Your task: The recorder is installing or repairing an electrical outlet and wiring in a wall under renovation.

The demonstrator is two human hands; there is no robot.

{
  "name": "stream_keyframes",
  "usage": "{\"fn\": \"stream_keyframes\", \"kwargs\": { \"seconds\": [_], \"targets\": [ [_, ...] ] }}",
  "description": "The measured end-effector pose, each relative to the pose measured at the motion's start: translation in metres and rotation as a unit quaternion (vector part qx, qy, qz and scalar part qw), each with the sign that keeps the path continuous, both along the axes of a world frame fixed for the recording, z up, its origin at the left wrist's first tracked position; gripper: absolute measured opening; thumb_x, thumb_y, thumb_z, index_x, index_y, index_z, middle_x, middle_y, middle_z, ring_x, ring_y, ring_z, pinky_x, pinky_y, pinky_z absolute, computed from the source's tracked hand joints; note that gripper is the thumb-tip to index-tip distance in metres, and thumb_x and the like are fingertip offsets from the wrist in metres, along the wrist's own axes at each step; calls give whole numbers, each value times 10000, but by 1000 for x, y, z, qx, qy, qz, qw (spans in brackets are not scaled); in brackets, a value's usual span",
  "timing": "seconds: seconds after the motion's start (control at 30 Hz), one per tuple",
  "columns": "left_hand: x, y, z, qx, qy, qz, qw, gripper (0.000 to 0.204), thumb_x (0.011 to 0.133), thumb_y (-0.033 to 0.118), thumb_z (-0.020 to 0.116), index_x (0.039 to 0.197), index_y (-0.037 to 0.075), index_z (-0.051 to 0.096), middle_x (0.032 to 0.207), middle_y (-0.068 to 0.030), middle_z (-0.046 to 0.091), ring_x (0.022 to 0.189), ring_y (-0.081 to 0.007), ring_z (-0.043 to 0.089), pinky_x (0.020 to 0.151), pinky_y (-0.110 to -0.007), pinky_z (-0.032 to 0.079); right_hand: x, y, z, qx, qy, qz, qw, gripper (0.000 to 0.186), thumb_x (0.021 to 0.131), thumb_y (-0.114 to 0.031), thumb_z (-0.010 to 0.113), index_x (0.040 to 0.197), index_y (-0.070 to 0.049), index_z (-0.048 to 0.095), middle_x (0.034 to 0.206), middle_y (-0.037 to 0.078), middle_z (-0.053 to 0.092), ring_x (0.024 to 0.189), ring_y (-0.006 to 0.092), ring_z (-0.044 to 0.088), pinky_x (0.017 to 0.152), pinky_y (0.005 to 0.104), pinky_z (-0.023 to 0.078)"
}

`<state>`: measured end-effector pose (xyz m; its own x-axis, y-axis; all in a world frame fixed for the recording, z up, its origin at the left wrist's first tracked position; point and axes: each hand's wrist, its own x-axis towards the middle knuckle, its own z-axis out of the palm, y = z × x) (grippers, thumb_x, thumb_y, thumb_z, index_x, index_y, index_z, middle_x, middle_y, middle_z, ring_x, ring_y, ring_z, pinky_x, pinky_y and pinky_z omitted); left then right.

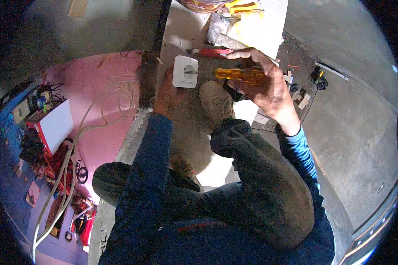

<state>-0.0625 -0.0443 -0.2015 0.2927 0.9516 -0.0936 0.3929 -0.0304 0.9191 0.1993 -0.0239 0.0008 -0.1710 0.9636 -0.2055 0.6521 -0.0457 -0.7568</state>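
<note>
Bare concrete floor [353, 115] all round, a pink sheet [101, 110] spread to the left, and a grey upright slab of masonry [194, 128] running up the middle of the view. On that slab sits a white socket plate [185, 71], and everything hangs off it.

The right hand [265, 84] is just to the right of the socket, fingers curled shut round the amber handle of a screwdriver [239, 73]. The shaft lies level and its tip goes into the centre of the plate, so I judge the tool is held in line with a central screw. Wrist cocked, blue sleeve [298, 148] trailing down and right from it.

The left hand [168, 95] lies just below and left of the socket, pressed to the masonry, touching the plate's lower edge, seemingly steadying it. Whether its fingers clasp anything I cannot tell; it looks flat.

Below the socket, a dusty shoe [216, 101] is planted, the knee raised, a braced stance. Above the socket lie a red-handled tool [214, 52] and a trowel-like blade [223, 33]. Pale cable [75, 150] loops across the pink sheet well left of the socket.
</note>
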Motion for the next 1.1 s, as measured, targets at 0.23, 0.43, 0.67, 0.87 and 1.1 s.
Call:
{"fn": "stream_keyframes", "kwargs": {
  "seconds": [0.23, 0.43, 0.67, 0.87, 1.1],
  "targets": [
    [1, -2, -25, 42, 11, -33, 999, 837, 660, -51, 770, 1412, 83, 428, 1251, -133, 542, 1210, -326, 528, 1035, -385, 452, 11, -12, -6, 80, -146, 78, 983, 464, 853, -107, 730, 1285, -40, 573, 1154, 143, 658, 1054, 228, 636, 906, 337, 517],
    [2, -4, -19, 49, 6, -35, 998, 773, 714, -65, 704, 1418, 75, 416, 1308, -156, 517, 1236, -357, 509, 1072, -413, 411, -2, 8, 18, -147, 114, -72, 980, 405, 855, -95, 703, 1238, -24, 592, 1158, 170, 642, 1033, 247, 646, 909, 344, 501],
    [-10, -6, -28, -1, 74, -64, 995, 815, 706, -58, 702, 1442, 78, 380, 1365, -159, 471, 1287, -359, 468, 1095, -410, 392, -4, -1, -9, -40, 232, -62, 970, 341, 953, -111, 634, 1281, -37, 583, 1081, 128, 712, 951, 159, 680, 810, 303, 546],
    [-9, -6, -21, 18, 34, -45, 998, 836, 681, -62, 704, 1441, 68, 381, 1369, -178, 473, 1309, -368, 453, 1102, -402, 385, 22, -17, -26, 148, -206, 141, 957, 461, 740, 43, 684, 1190, -30, 615, 1207, 146, 576, 1145, 219, 588, 988, 390, 471],
    [-9, -2, -14, 0, 40, -56, 998, 795, 682, -54, 708, 1417, 52, 423, 1379, -192, 494, 1307, -389, 458, 1110, -424, 373, 7, -2, -3, -164, 61, -48, 983, 474, 831, 60, 695, 1275, -47, 569, 1085, 80, 701, 979, 156, 675, 860, 280, 546]
  ]
}}
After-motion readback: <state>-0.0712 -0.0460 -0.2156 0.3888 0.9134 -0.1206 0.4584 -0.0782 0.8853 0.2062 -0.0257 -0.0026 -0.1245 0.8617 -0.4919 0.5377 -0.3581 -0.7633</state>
